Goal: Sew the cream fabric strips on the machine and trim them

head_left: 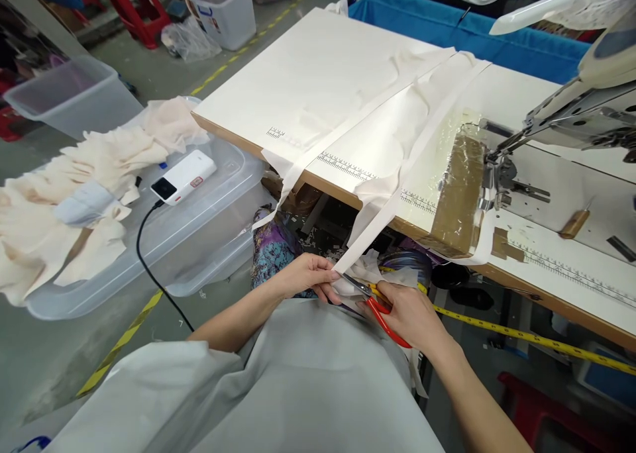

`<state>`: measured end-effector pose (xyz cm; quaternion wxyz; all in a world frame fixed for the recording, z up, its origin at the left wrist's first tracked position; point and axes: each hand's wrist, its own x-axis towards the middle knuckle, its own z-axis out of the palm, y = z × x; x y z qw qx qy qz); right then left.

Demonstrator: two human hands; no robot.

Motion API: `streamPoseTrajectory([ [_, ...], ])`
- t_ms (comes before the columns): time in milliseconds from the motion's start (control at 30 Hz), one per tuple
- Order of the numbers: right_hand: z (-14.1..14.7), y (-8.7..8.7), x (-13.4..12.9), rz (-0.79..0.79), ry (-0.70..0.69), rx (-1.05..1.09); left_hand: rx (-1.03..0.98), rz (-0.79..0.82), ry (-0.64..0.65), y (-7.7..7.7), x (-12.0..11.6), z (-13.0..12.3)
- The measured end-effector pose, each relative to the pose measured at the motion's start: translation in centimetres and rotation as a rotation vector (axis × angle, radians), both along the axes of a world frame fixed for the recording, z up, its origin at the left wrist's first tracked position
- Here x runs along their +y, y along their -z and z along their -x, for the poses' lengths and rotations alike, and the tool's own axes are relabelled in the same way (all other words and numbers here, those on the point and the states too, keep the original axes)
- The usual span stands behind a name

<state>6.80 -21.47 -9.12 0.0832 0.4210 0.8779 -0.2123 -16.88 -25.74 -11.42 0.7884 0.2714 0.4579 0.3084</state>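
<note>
My left hand [314,277] pinches the near end of a pale fabric strip [370,236] over my lap. The strip runs up across the white sewing table [278,75], where more thin pale fabric lies. Red-handled scissors [382,319] are in my right hand [410,310], with the blades pointing left at the strip beside my left fingers. Whether the blades have cut into the cloth I cannot tell. Crumpled pale cloth lies behind the scissors, partly hidden by my hands. A second strip end [271,220] hangs off the table's front edge.
A sewing machine [501,175] stands at the right, with a wooden-handled awl [575,222] on its bed. A yellow tape measure [536,337] stretches below the table edge. To the left, a lidded plastic bin [213,204] carries pale fabric pieces [94,168] and a cabled white device [183,177].
</note>
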Motion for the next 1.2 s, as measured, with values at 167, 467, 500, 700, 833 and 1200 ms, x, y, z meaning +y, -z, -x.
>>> streamPoseTrajectory([
  [167,0.0,-0.4,-0.3,-0.002,-0.007,-0.038,-0.002,0.000,0.011,0.1,-0.3,0.1],
  [467,1.2,0.2,-0.1,-0.068,-0.039,-0.025,0.010,-0.015,0.027,-0.2,-0.4,0.1],
  [500,1.1,0.4,-0.1,-0.062,-0.032,-0.023,0.022,-0.024,0.039,-0.2,-0.5,0.3],
  [700,-0.7,0.9,-1.0,-0.007,0.069,0.118,0.688,-0.440,0.009,-0.4,0.4,2.0],
  [833,-1.6,1.1,-2.1,0.067,0.152,0.223,1.091,-0.850,-0.198,-0.3,3.3,0.9],
  [1200,-7.3,0.8,-3.4,0.150,0.404,0.386,0.806,-0.280,-0.353,5.5,3.0,3.0],
])
